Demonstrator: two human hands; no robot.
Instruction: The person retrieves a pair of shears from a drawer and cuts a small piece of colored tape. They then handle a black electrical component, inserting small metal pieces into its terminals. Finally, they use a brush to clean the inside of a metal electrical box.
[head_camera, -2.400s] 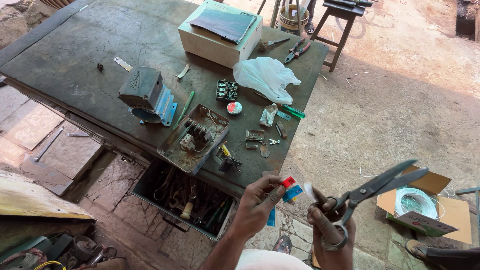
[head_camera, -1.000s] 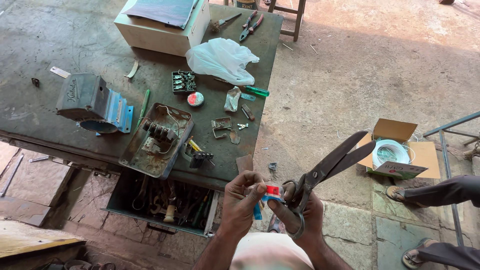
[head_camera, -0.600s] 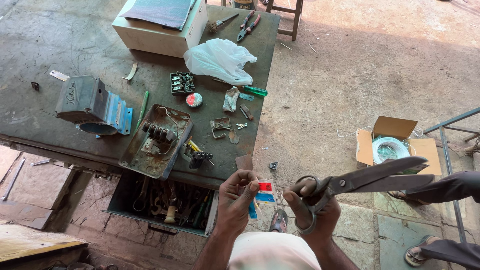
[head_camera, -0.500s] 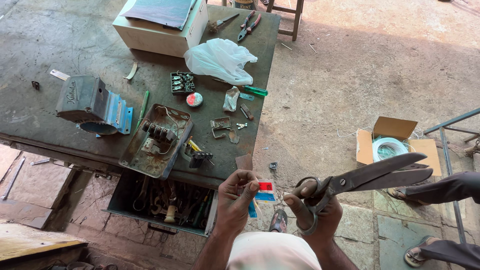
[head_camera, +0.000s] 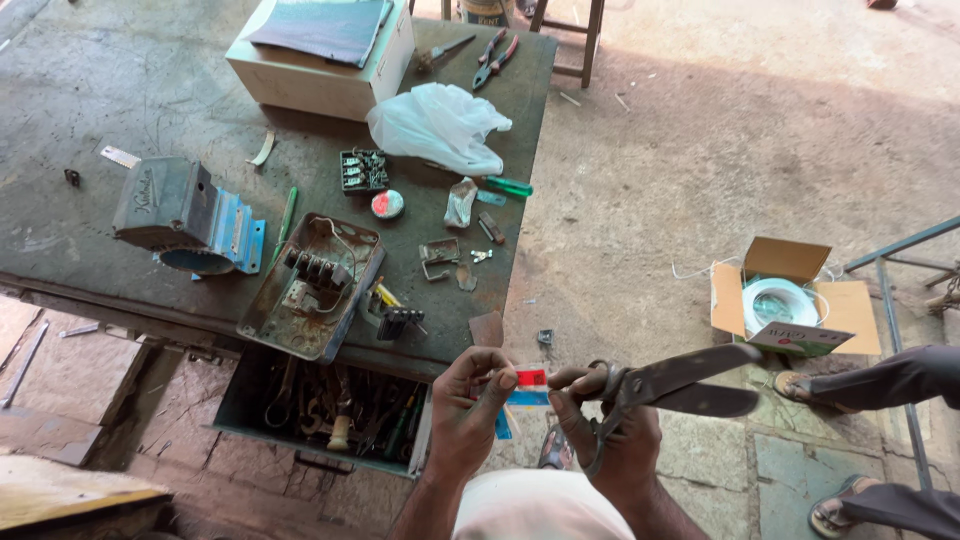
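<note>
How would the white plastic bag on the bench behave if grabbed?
The crumpled white plastic bag looks thin and floppy, so it would probably deform rather than lift as one shape. It likely weighs little, and its bulging folds suggest loose contents could shift.

One shears (head_camera: 670, 385), one small red-blue-white packet (head_camera: 527, 385), two cardboard boxes (head_camera: 325, 60) (head_camera: 790, 300), one plastic bag (head_camera: 438, 125), two pliers (head_camera: 492, 58).

Repair workshop, open-air: worn metal workbench (head_camera: 120, 90) on concrete floor; pliers (head_camera: 495, 58) at its far corner, tool-filled tray (head_camera: 330, 415) beneath, dismantled switch housing (head_camera: 310, 285) on top.
</note>
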